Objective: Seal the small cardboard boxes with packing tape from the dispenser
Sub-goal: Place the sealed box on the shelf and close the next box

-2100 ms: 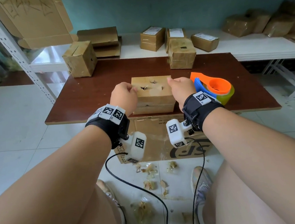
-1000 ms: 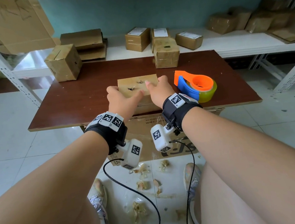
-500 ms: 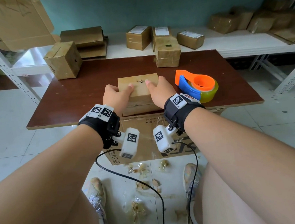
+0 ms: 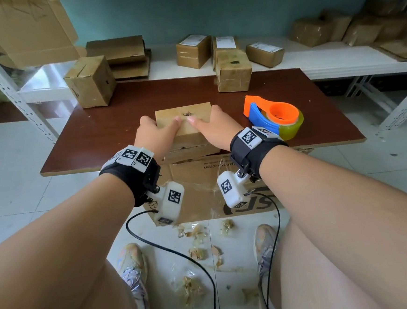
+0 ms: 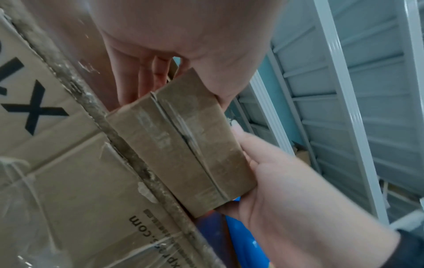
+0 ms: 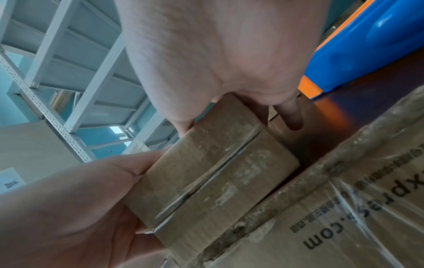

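A small cardboard box (image 4: 188,136) sits near the front edge of the brown table (image 4: 112,127). My left hand (image 4: 155,133) grips its left side and my right hand (image 4: 213,126) grips its right side. Both thumbs lie on the top and almost meet at the centre seam. In the left wrist view, my left hand (image 5: 183,45) wraps the box (image 5: 183,141) end. The right wrist view shows my right hand (image 6: 218,63) over the box (image 6: 213,172), whose near face has a seam. The orange and blue tape dispenser (image 4: 273,114) lies just right of my right hand, untouched.
Two other cardboard boxes stand at the back of the table, one at the left (image 4: 91,81) and one at the centre (image 4: 233,70). A white shelf (image 4: 336,63) behind holds several more. A large printed carton (image 4: 200,191) sits under the table, and tape scraps (image 4: 198,252) litter the floor.
Both thumbs have slid inward over the box top until they nearly meet, and the torn gap in the flaps is now mostly covered. The dispenser has not moved.
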`<state>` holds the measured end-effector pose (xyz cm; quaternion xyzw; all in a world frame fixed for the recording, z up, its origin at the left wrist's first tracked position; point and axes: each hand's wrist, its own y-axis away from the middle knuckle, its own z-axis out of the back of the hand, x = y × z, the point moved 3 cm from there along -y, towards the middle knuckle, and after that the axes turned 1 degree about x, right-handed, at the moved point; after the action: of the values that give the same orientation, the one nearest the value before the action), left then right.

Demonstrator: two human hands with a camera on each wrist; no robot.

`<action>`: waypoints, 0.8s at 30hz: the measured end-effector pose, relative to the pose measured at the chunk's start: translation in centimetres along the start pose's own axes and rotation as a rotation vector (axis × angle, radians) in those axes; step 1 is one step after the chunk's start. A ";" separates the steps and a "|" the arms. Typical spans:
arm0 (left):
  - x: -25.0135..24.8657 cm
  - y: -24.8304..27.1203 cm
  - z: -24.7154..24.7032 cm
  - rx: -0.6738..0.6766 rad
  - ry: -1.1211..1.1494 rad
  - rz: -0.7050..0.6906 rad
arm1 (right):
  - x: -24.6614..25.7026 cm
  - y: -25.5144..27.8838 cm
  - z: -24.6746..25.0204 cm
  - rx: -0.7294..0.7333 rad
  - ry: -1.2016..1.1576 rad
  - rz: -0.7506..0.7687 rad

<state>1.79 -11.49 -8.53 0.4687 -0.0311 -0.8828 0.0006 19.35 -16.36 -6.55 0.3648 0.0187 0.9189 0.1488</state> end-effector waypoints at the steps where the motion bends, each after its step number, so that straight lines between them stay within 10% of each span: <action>1: 0.0 -0.1 0.0 -0.009 0.022 0.003 | 0.0 0.0 -0.1 -0.001 0.000 -0.004; 18: 0.2 -0.4 0.1 -0.018 0.098 0.056 | 0.5 -0.7 -1.0 -0.137 -0.190 -0.118; 24: -0.8 0.5 0.1 -0.112 0.143 -0.139 | 0.4 -0.9 -0.3 -0.190 -0.442 -0.170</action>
<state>2.16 -11.94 -7.77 0.5306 0.0510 -0.8455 -0.0322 19.06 -15.33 -6.63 0.5386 -0.0699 0.7986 0.2594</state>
